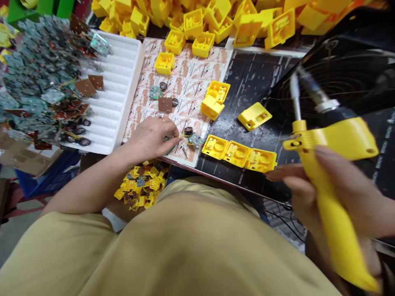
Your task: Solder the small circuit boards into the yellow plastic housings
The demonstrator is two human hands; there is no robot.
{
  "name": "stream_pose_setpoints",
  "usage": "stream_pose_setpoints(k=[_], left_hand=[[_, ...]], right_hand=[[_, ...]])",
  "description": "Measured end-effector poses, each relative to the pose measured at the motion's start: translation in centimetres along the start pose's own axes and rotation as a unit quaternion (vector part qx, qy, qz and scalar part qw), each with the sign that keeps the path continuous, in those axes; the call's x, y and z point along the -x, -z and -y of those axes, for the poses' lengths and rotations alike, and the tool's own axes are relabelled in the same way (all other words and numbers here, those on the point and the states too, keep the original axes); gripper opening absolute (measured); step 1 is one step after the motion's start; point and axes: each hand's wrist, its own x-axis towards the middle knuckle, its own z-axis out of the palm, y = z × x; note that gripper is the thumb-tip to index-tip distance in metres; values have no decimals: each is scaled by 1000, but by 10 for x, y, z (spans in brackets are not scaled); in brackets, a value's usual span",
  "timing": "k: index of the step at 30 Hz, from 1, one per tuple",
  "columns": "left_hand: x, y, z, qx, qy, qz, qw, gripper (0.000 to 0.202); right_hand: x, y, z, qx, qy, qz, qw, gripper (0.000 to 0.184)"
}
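My right hand [342,189] is wrapped round the handle of a yellow soldering gun [333,234], its metal tip pointing up and away. My left hand [154,137] rests low over the patterned paper, with fingertips and thumb pinched on a small green circuit board [168,139], mostly hidden under them. Just right of those fingers lies another circuit board [195,140] with wires and a small round speaker [188,130]. Three open yellow cases [237,153] stand in a row along the table's near edge, left of my right fingertips.
A white ridged foam tray [123,82] carries a heap of wired circuit boards [40,70] on the left. Many yellow cases [193,22] are piled at the back. A black fan with a round grille [339,70] stands at right. Below the edge, a box holds yellow parts [143,185].
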Motion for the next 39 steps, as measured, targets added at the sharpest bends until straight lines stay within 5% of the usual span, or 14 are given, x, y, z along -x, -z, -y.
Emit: stream_pose_setpoints(k=[8,15,22,24,30,39], left_hand=[[9,4,17,321,26,-21,947,27],[9,-3,34,442,99,-24,891,24],[-4,2,11,521,78,-12,850,23],[-9,4,7,506,63,-2,860,23],[-6,4,8,313,35,-15,949,23],[-1,6,-1,177,-10,-87,980,21]], right_hand=[[-31,-47,-4,-9,150,77,986,44],[-31,-56,5,-4,143,55,988,44],[-36,-64,20,-5,160,45,986,48],[-38,-66,21,-7,173,48,984,46],[-35,-54,13,-30,131,27,990,53],[-28,-22,18,-43,95,-18,994,36]])
